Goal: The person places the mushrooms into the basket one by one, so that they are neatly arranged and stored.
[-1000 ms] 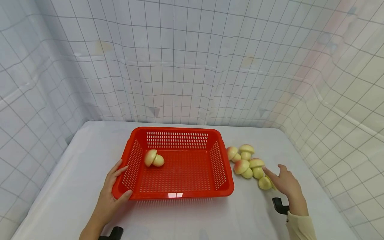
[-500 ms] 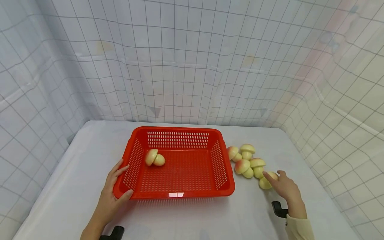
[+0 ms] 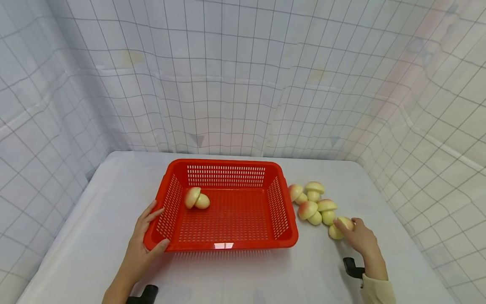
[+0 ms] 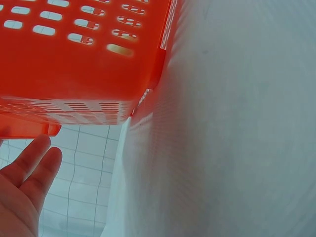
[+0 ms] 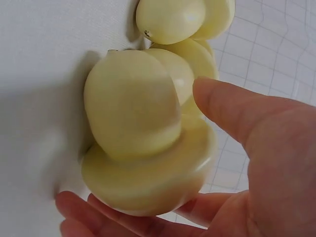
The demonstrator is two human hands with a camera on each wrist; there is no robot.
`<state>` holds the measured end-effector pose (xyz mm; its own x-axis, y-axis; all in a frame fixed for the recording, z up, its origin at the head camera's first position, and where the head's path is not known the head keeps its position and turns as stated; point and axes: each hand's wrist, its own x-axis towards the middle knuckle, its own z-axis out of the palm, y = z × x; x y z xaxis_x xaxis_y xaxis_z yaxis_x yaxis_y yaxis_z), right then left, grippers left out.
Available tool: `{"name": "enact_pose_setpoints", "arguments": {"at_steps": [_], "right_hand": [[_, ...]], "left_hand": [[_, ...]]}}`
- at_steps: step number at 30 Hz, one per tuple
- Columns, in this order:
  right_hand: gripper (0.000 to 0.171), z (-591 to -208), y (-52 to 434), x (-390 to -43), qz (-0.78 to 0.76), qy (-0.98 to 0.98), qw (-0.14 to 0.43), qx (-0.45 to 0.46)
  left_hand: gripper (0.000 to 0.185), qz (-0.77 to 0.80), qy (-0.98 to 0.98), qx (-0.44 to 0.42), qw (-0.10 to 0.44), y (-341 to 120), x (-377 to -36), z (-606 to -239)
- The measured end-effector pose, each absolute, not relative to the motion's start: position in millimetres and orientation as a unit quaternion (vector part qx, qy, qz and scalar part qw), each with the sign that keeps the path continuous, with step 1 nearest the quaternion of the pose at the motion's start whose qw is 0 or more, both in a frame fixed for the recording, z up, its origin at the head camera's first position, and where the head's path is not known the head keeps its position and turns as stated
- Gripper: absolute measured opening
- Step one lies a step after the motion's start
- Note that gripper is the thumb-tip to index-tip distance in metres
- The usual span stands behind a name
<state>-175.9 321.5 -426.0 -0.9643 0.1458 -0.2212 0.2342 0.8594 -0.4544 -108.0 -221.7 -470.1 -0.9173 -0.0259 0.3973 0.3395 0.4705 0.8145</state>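
My left hand (image 3: 140, 242) grips the near left corner of a red plastic basket (image 3: 228, 246), its thumb at the front rim and fingers along the left rim. In the left wrist view two fingers (image 4: 42, 170) show extended beside the basket wall (image 4: 74, 74). One pale yellow mushroom (image 3: 197, 199) lies inside, toward the left. Right of the basket, my right hand (image 3: 360, 237) holds the nearest mushroom (image 5: 133, 103), which lies on the cloth. Its fingers (image 5: 148, 225) wrap the cap from below in the right wrist view, and the thumb (image 5: 222, 101) lies across the other side.
Several more yellow mushrooms with reddish caps cluster between the basket and my right hand, among them a front one (image 3: 309, 211) and a back one (image 3: 314, 191). A white cloth (image 3: 250, 278) covers the table. Gridded white curtains (image 3: 228, 84) hang behind and along both sides.
My right hand has lowered and closed in around the nearest mushroom, fingers behind its cap. The left hand keeps its place at the basket corner.
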Motion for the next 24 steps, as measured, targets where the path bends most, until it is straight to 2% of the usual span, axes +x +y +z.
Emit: {"name": "enact_pose_setpoints", "arguments": {"at_steps": [24], "right_hand": [[0.087,-443,325,-175,-0.275,0.950,0.033,0.145]], "left_hand": [[0.070,-0.512,-0.835,-0.094,0.177,-222,-108,-470]]}}
